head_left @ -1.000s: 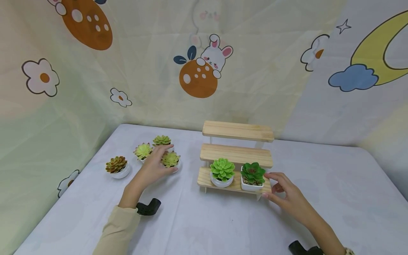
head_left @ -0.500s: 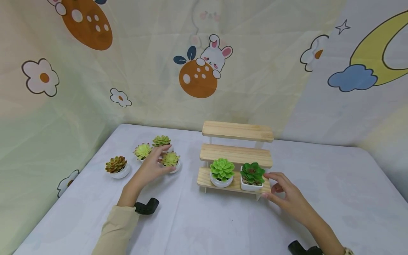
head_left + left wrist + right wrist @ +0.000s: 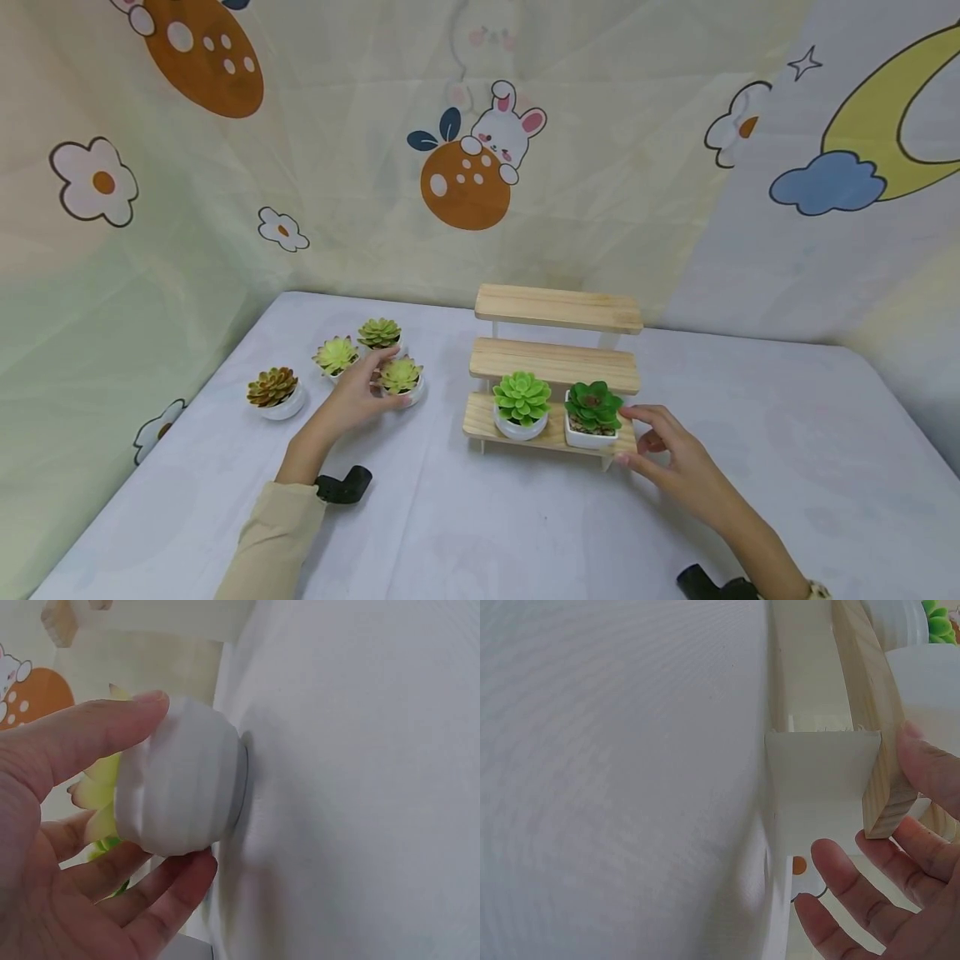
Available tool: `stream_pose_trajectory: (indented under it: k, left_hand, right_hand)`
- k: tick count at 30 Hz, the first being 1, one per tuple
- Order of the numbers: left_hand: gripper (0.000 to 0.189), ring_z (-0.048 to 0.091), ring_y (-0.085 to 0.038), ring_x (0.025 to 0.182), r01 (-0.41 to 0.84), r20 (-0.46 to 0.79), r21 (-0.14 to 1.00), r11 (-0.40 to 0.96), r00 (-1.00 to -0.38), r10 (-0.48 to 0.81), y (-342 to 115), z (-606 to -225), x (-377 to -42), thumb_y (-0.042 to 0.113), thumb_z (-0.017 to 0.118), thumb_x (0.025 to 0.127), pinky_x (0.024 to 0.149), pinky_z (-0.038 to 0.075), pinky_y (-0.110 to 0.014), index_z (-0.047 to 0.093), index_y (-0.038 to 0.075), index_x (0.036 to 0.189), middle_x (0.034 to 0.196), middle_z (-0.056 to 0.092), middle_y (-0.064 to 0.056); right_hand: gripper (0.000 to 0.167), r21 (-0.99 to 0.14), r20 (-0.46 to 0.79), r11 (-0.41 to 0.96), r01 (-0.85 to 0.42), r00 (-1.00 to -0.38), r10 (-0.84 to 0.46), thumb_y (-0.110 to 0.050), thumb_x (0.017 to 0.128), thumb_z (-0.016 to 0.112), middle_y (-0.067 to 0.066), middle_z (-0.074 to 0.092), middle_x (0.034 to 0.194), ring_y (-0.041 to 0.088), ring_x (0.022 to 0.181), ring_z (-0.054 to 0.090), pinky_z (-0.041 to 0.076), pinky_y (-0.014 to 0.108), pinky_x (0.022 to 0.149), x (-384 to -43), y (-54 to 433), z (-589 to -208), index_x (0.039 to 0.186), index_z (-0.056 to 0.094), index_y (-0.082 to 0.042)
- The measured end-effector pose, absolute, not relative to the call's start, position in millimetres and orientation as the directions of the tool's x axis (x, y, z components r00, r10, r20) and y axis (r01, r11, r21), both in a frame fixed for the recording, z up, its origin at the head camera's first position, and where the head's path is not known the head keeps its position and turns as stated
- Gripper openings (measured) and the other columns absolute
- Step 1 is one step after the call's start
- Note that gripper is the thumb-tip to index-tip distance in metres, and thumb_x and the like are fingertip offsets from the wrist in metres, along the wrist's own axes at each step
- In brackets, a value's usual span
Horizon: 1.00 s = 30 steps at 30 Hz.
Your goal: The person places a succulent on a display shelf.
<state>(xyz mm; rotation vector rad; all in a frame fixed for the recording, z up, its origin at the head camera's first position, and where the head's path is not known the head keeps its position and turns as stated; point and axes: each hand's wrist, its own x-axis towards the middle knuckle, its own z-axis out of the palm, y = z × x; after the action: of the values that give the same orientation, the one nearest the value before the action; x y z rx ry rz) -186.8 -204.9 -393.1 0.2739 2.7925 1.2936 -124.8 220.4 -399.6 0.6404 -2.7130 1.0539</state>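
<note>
In the head view my left hand grips a small potted succulent with pale yellow-green leaves. Thumb and fingers curl round its white ribbed pot, which sits low on the white cloth in the left wrist view. My right hand holds the right end of the lowest board of a three-step wooden shelf. The right wrist view has the thumb and fingertips against the board's end. On that board stand a bright green succulent and a dark green one in a square white pot.
Close behind the left hand are a yellow-green succulent and another green one. A brownish succulent in a white pot stands farther left. A printed cloth backdrop rises behind the table.
My left fingers have drawn in slightly and closed round the pale succulent's pot. The right hand and the shelf have not visibly moved.
</note>
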Motion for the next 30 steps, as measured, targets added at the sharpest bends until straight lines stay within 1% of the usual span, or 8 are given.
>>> stream_pose_trajectory:
  k: [6, 12, 17, 24, 30]
  left_hand:
    - [0.076, 0.056, -0.029, 0.1, 0.136, 0.02, 0.745, 0.653, -0.983, 0.181, -208.5, -399.1, -191.3, 0.023, 0.076, 0.078, 0.081, 0.049, -0.035, 0.037, 0.004, 0.139, 0.133, 0.046, -0.02]
    - [0.078, 0.054, -0.031, 0.102, 0.122, 0.009, 0.761, 0.638, -0.984, 0.177, -210.2, -400.2, -191.1, 0.028, 0.077, 0.076, 0.083, 0.049, -0.038, 0.037, 0.003, 0.138, 0.131, 0.047, -0.018]
    - [0.076, 0.054, -0.028, 0.096, 0.148, 0.033, 0.755, 0.639, -0.981, 0.189, -209.7, -399.2, -189.3, 0.035, 0.078, 0.074, 0.076, 0.05, -0.034, 0.041, 0.0, 0.13, 0.122, 0.05, -0.018]
    - [0.069, 0.054, -0.026, 0.095, 0.076, -0.029, 0.755, 0.652, -0.989, 0.148, -210.4, -398.9, -190.1, 0.03, 0.079, 0.074, 0.074, 0.047, -0.031, 0.043, 0.004, 0.127, 0.116, 0.052, -0.015]
    - [0.067, 0.053, -0.025, 0.094, 0.07, -0.027, 0.758, 0.649, -0.99, 0.138, -209.6, -398.1, -189.0, 0.03, 0.079, 0.073, 0.07, 0.046, -0.028, 0.044, 0.004, 0.124, 0.113, 0.052, -0.014]
  right_hand:
    - [0.052, -0.605, 0.293, 0.662, -0.442, -0.897, -0.331, -0.018, 0.08, 0.073, 0.008, 0.053, 0.12, -0.003, 0.078, 0.052, 0.053, 0.026, 0.071, -124.3, 219.3, -397.3, 0.126, 0.051, -0.008]
    - [0.052, -0.604, 0.29, 0.666, -0.438, -0.899, -0.328, -0.018, 0.08, 0.073, 0.008, 0.054, 0.12, -0.003, 0.078, 0.052, 0.054, 0.027, 0.071, -123.9, 218.7, -396.1, 0.125, 0.051, -0.007]
    - [0.052, -0.608, 0.285, 0.666, -0.433, -0.901, -0.326, -0.018, 0.08, 0.073, 0.008, 0.053, 0.12, -0.003, 0.078, 0.052, 0.054, 0.027, 0.071, -123.9, 219.0, -396.6, 0.125, 0.051, -0.007]
    - [0.052, -0.612, 0.283, 0.662, -0.433, -0.901, -0.328, -0.018, 0.08, 0.073, 0.007, 0.053, 0.12, -0.003, 0.079, 0.052, 0.053, 0.026, 0.072, -123.9, 219.8, -397.1, 0.126, 0.05, -0.008]
    - [0.052, -0.609, 0.285, 0.663, -0.435, -0.9, -0.33, -0.019, 0.081, 0.072, 0.007, 0.054, 0.12, -0.002, 0.079, 0.052, 0.053, 0.027, 0.071, -123.9, 220.3, -398.0, 0.126, 0.05, -0.009]
